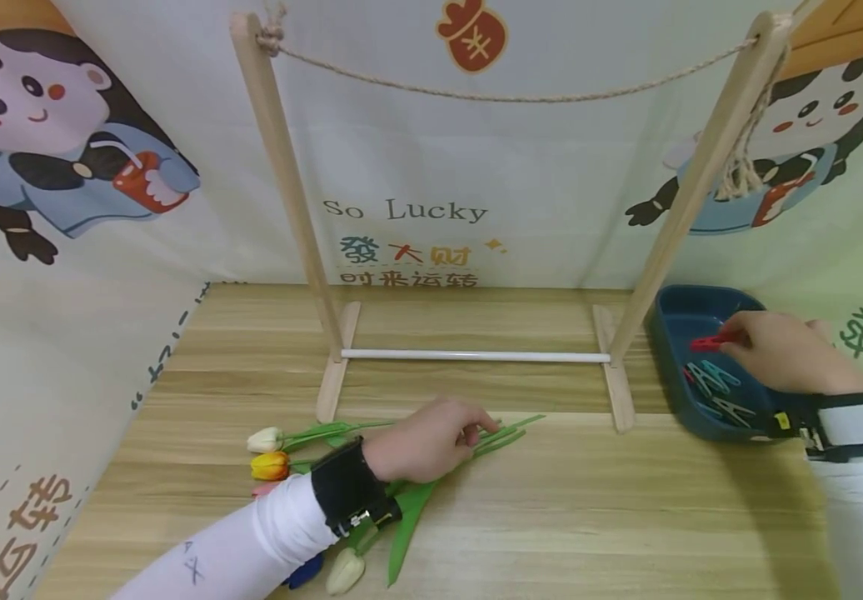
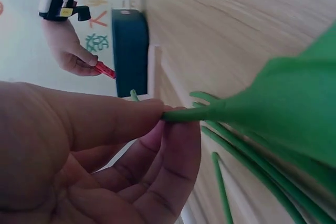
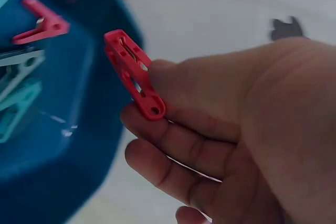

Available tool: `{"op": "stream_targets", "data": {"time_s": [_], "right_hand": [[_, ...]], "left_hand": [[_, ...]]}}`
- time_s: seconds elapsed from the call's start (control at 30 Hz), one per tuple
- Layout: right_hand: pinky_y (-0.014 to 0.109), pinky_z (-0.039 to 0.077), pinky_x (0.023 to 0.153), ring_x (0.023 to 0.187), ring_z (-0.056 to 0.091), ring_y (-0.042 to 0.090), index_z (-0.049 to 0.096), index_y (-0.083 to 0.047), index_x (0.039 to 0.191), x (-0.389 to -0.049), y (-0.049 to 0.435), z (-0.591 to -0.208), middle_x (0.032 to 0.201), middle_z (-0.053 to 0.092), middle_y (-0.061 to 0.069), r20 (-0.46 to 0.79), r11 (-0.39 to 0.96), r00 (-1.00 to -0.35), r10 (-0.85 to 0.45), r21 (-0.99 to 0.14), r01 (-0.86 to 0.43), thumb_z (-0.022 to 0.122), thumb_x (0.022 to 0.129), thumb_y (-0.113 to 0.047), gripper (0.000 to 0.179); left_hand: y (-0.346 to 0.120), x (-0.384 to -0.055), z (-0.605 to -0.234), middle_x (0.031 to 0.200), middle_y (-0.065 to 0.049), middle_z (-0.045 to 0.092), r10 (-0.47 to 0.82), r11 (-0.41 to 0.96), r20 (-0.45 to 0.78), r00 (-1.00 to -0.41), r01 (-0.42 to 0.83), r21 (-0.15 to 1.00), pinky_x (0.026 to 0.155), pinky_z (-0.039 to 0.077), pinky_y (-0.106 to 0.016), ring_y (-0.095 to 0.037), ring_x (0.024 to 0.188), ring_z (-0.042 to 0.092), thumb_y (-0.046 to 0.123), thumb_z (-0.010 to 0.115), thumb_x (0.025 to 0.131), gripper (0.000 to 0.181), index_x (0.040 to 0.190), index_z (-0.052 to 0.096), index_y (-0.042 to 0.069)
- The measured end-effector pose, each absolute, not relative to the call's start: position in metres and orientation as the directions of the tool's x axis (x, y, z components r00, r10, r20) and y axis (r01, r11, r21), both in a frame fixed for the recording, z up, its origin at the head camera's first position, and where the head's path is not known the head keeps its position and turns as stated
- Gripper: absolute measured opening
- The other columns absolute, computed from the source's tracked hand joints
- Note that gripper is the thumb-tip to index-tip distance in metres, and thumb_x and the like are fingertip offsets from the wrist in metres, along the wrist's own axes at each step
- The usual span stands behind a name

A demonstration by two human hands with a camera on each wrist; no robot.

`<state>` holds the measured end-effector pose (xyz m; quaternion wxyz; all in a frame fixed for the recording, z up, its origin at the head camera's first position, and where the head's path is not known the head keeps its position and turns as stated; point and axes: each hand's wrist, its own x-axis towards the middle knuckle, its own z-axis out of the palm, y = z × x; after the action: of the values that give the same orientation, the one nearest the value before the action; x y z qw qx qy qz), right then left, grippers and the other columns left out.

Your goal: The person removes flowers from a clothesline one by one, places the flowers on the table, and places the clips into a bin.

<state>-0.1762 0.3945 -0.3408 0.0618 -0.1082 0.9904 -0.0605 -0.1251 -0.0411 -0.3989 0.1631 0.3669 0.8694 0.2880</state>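
Between thumb and fingers my left hand [image 1: 435,440] pinches the green stem [image 2: 184,114] of an artificial tulip near its end. Other stems [image 1: 502,442] lie around it on the table. Their blooms, a white tulip [image 1: 265,440], an orange-yellow tulip [image 1: 270,466] and another white one, spread to the left, partly hidden by my forearm. Over at the right, my right hand [image 1: 784,350] pinches a red clothespin [image 3: 134,74] above the blue basin [image 1: 667,367]. Several clothespins [image 1: 712,379] lie inside the basin, teal, pale and one red.
A wooden frame [image 1: 292,183] stands at the back of the table, with a twine rope [image 1: 536,98] sagging between its posts and a white bar [image 1: 476,356] low down. A printed cloth [image 1: 409,167] hangs behind. The basin sits beside the right foot [image 1: 615,392].
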Motion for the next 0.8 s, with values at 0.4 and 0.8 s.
{"op": "stream_targets", "data": {"time_s": [0.4,0.8], "right_hand": [[0.068,0.037,0.077,0.097,0.061,0.042,0.071,0.001,0.108,-0.203,0.397,-0.359,0.103,0.069,0.019,-0.188,0.962,-0.952,-0.240,-0.176,-0.208,0.063,0.093,-0.016,0.024],[0.067,0.044,0.078,0.100,0.060,0.047,0.069,0.004,0.111,-0.203,0.406,-0.378,0.105,0.068,0.023,-0.232,0.968,-0.951,-0.205,-0.190,-0.162,0.062,0.093,-0.015,0.027]], "left_hand": [[-0.041,-0.125,-0.414,0.070,0.006,0.043,0.690,0.665,-0.133,-0.712,0.552,0.503,0.073,0.043,-0.021,-0.009,0.071,0.047,-0.009,0.057,0.087,0.040,0.124,0.066,0.005],[-0.035,-0.122,-0.420,0.068,0.005,0.041,0.664,0.703,-0.202,-0.720,0.508,0.498,0.075,0.042,-0.023,-0.013,0.080,0.052,-0.011,0.056,0.088,0.043,0.126,0.067,0.005]]}}
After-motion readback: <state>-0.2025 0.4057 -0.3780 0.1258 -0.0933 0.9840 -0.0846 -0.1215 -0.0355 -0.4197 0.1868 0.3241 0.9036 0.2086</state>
